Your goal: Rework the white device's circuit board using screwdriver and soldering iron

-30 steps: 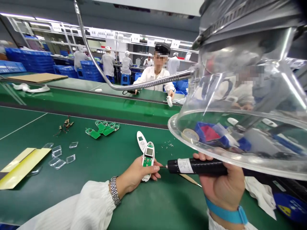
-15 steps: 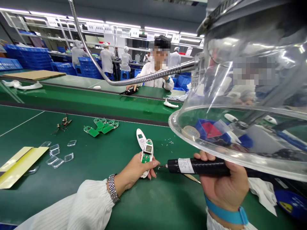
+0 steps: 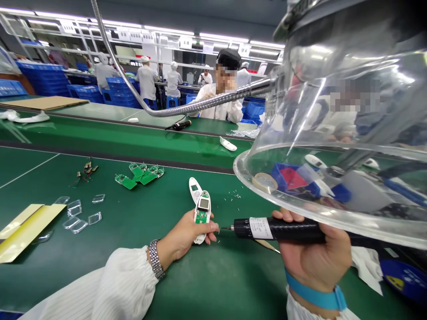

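My left hand (image 3: 185,235) is shut around a white handheld device (image 3: 203,214), open-backed, showing a green circuit board and a small LCD screen. A separate white casing half (image 3: 195,189) lies on the green mat, touching the device's top end. My right hand (image 3: 313,255) grips a black electric screwdriver (image 3: 280,230) level, its thin bit just short of my left fingertips and the device. Its bit tip stays apart from any screw I can see. Tiny screws (image 3: 234,194) are scattered above it.
A clear dome on a gooseneck arm (image 3: 320,133) hangs over my right hand. Green circuit boards (image 3: 138,175) and clear plastic pieces (image 3: 75,218) lie on the mat at left, beside a yellow sheet (image 3: 30,226). A co-worker (image 3: 220,106) sits across a conveyor belt (image 3: 126,144).
My hands and the device have barely moved. The co-worker's hand has left the black tool on the far belt, and a white part there has shifted left.
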Tool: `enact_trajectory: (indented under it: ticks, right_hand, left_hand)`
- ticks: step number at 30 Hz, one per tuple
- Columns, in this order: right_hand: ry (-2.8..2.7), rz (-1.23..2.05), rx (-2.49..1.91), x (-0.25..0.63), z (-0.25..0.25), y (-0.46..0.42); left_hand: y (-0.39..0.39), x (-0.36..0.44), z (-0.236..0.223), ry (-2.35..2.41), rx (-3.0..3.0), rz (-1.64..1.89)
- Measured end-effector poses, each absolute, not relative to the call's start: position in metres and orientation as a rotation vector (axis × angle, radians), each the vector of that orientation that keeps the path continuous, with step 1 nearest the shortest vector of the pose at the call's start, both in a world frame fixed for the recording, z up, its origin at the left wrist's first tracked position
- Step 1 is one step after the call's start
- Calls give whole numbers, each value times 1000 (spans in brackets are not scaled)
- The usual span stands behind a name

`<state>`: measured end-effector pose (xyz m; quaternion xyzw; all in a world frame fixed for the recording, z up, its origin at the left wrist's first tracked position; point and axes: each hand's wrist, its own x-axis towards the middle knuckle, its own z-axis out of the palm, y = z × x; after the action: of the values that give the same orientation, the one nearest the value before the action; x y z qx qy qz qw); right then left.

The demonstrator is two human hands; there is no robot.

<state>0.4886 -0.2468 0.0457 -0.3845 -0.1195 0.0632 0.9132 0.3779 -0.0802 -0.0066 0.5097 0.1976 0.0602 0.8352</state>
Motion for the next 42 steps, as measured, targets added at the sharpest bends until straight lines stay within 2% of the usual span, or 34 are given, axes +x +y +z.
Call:
enact_trajectory:
  ticks: [24, 35, 42]
  right_hand:
    - [-347, 81, -828, 467, 51, -241]
    - [-622, -26, -832, 451, 56, -242]
    - [-773, -132, -849, 442, 60, -236]
  left_hand:
    - [-83, 378, -8, 422, 1065, 106]
    - [-83, 377, -2, 420, 937, 75]
    - [-87, 377, -8, 356, 1108, 25]
